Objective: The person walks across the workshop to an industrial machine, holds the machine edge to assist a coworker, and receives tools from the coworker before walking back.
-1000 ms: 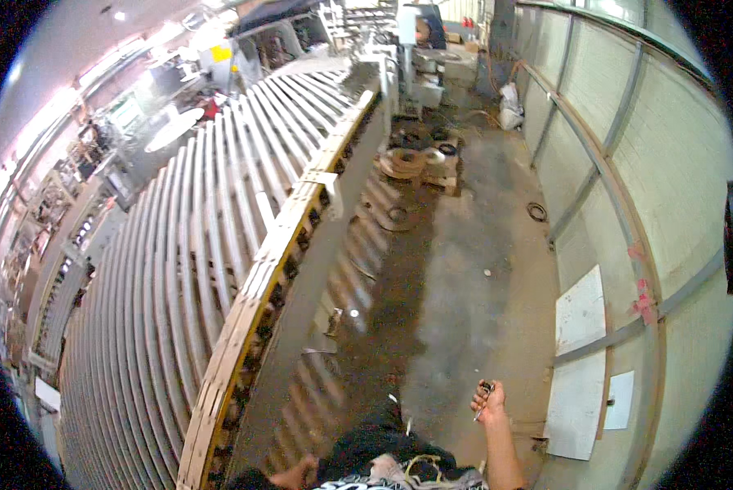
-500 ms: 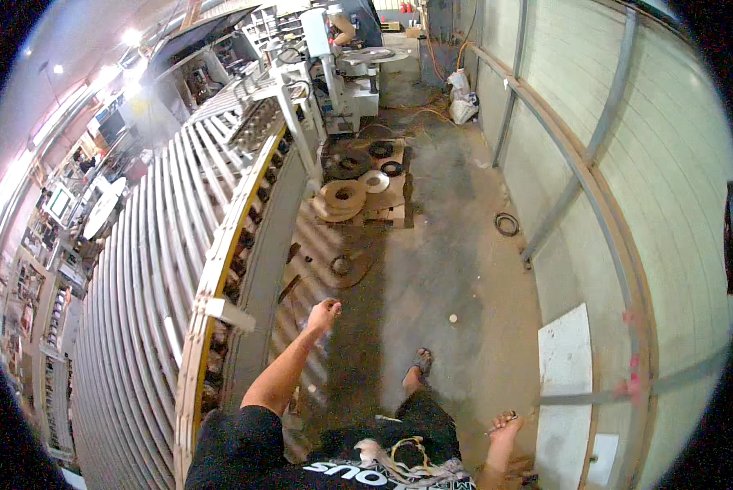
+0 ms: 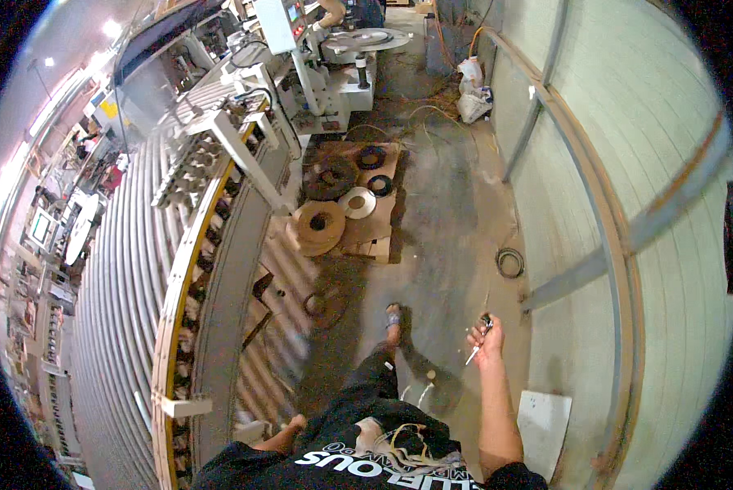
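Raised in front of me on the right, my right hand (image 3: 487, 341) is closed around a small slim tool (image 3: 472, 355) with a pale, thin shaft and a dark end; its exact kind is too small to make out. Low and close to my body, my left hand (image 3: 291, 428) hangs near the side of the roller conveyor (image 3: 129, 318), apart from it. Its fingers are foreshortened and largely hidden. One foot in a sandal (image 3: 393, 314) is stretched forward on the concrete floor.
Ahead lies a pallet (image 3: 370, 237) bearing a tan ring (image 3: 319, 227), a white ring (image 3: 357, 202) and dark rings. A white machine (image 3: 334, 106) stands beyond. A coiled hose (image 3: 509, 263) lies by the panel wall (image 3: 579, 302); white bags (image 3: 473, 102) sit farther off. A bracket (image 3: 188, 407) juts from the conveyor.
I have walked forward, so the pallet and machine are nearer. My right hand has swung forward and up with the tool; my left hand has dropped back towards my body.
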The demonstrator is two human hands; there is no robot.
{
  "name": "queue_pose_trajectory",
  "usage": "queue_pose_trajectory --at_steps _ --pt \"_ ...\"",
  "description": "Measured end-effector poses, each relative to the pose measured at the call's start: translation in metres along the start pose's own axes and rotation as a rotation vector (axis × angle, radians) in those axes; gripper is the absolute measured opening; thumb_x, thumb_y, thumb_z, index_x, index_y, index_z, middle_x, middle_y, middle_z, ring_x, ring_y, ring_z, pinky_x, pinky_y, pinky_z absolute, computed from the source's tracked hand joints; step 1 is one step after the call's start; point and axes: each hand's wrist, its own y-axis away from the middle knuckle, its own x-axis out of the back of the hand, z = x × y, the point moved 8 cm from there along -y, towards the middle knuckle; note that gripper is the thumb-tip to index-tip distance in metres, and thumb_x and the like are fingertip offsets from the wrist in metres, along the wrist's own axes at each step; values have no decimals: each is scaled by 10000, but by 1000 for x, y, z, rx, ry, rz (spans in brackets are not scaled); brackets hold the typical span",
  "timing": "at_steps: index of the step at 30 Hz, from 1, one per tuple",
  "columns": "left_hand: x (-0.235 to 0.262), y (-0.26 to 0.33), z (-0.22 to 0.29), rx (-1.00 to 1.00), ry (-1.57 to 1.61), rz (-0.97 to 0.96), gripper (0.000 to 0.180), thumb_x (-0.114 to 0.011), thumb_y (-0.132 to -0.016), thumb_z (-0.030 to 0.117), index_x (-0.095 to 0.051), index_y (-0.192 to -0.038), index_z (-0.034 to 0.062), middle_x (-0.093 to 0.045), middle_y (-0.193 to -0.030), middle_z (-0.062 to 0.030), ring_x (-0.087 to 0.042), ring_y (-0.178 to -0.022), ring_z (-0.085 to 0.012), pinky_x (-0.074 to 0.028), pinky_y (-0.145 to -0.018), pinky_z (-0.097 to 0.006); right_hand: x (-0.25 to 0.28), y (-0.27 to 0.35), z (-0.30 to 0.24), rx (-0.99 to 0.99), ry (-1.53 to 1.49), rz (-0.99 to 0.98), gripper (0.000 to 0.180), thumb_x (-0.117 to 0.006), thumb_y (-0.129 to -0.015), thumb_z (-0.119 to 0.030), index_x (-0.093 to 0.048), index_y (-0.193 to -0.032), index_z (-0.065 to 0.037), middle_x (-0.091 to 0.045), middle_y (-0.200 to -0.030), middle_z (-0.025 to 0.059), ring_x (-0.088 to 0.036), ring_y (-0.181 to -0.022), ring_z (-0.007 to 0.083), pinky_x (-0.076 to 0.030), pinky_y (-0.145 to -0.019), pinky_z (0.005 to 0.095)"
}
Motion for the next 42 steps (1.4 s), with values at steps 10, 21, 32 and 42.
queue_pose_trajectory --at_steps 10,21,32,42 --pt "274 -169 369 -483 -154 305 385 -544 -973 373 -666 -1137 46 -703 -1062 -193 -676 -913 -375 -549 -795 -468 -102 -202 -180 75 50 108 301 -551 -996 -432 -548 -851 -167 -394 -523 -57 -287 -371 78 -231 -337 247" --pt "592 -171 904 -904 325 471 424 -542 -1000 401 -632 -1193 35 -701 -1089 -198 -661 -1007 -383 -505 -864 -440 -165 -437 -300 -14 -121 171 317 -534 -991 -420 -481 -774 -195 -364 -500 -54 -269 -354 98 -222 -325 272" --pt "562 -296 768 -124 -304 150 368 -511 -995 379 -690 -1153 100 -699 -1146 -147 -663 -1030 -341 -551 -812 -470 -448 -683 -416 -140 233 7 358 -600 -990 -450 -468 -791 -183 -336 -541 -47 -238 -396 92 -216 -382 265" --pt "535 -357 782 151 420 177 366 -598 -896 418 -765 -910 93 -738 -875 -178 -708 -775 -327 -563 -741 -448 -655 -875 -434 -235 405 -296 361 -588 -993 -459 -478 -782 -187 -315 -519 -53 -239 -385 89 -222 -375 260"
